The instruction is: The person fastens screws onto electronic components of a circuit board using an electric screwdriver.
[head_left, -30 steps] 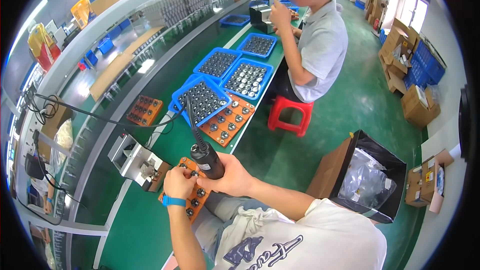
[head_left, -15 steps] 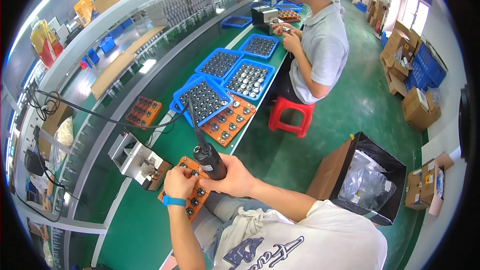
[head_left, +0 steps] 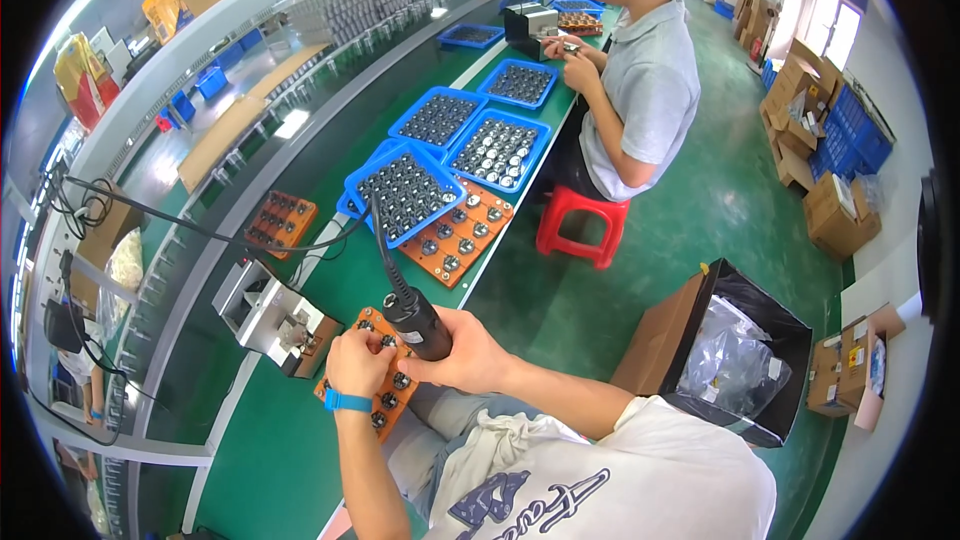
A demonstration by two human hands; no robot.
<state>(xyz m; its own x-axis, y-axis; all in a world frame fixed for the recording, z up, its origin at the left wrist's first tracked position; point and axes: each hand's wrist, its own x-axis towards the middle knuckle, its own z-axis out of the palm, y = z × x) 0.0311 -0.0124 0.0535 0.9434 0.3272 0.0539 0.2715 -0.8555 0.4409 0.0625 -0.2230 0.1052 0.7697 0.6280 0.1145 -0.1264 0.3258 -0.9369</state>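
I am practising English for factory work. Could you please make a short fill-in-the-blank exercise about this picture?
1. The right hand holds a black ___ with a cable.
2. The left hand rests on an ___ tray of small round parts.
3. The left wrist wears a ___ band.
4. A co-worker sits on a ___ stool.

Missing words: screwdriver; orange; blue; red
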